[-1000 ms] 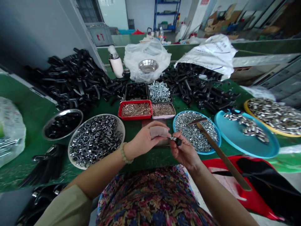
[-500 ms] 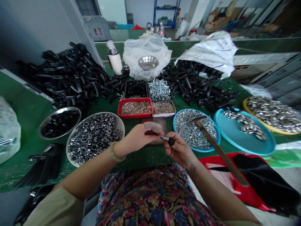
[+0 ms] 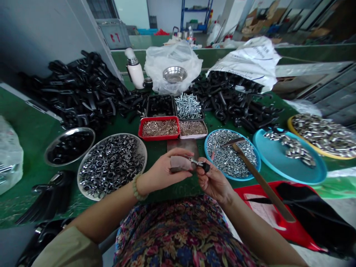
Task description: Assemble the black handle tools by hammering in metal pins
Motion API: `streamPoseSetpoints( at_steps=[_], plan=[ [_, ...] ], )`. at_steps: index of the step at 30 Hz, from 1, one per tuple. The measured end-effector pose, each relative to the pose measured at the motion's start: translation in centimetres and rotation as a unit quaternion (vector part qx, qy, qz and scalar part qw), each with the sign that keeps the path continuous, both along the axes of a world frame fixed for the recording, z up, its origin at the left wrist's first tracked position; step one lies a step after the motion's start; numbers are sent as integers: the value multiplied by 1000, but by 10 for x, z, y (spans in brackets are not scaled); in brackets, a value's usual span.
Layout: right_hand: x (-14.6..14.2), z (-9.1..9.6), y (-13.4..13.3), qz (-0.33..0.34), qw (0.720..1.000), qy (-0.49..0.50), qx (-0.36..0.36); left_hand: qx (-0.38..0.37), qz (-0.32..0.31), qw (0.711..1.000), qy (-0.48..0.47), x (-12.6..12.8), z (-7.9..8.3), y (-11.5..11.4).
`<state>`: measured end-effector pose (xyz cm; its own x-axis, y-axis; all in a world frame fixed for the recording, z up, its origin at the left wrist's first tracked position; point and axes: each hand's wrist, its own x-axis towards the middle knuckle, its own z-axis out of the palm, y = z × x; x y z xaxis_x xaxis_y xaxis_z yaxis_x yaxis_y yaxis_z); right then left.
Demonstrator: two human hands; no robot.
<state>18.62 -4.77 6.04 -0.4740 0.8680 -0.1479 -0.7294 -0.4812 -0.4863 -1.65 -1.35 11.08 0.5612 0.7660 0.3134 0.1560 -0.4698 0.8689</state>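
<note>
My left hand (image 3: pixel 164 172) has a pinkish cloth wrap (image 3: pixel 179 164) around its fingers and pinches the metal end of a small metal fitting (image 3: pixel 197 162). My right hand (image 3: pixel 214 181) holds the fitting's black end (image 3: pixel 206 167) between finger and thumb. The two hands nearly meet over a small brown board (image 3: pixel 182 146). A wooden-handled hammer (image 3: pixel 260 178) lies across a blue plate of steel nuts (image 3: pixel 205 152), just right of my right hand. A wide bowl of steel rings (image 3: pixel 79 178) sits left of my left wrist.
Heaps of black metal parts (image 3: pixel 75 92) fill the table's back left and back right. Small trays of screws and pins (image 3: pixel 159 128) stand at centre. A teal plate (image 3: pixel 289 167), a yellow plate (image 3: pixel 306 142) and a red-and-black bag (image 3: pixel 294 207) lie to the right.
My left hand has turned, bringing the cloth-wrapped fingers lower, level with the fitting. The right hand has barely moved, and the view has shifted slightly upward and left.
</note>
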Motion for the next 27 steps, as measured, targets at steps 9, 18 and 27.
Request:
streamPoseSetpoints(
  at_steps=[9, 18, 27],
  plan=[
    [-4, -2, -2, 11, 997, -73, 19, -198, 32, 980, -3, -6, -1, -3],
    [-2, -14, -1, 0, 991, -126, 42, -211, 22, 975, -68, -8, -2, 0],
    [6, -31, 3, -70, 974, -209, 43, -180, 139, 963, -148, -44, 11, 50]
  ],
)
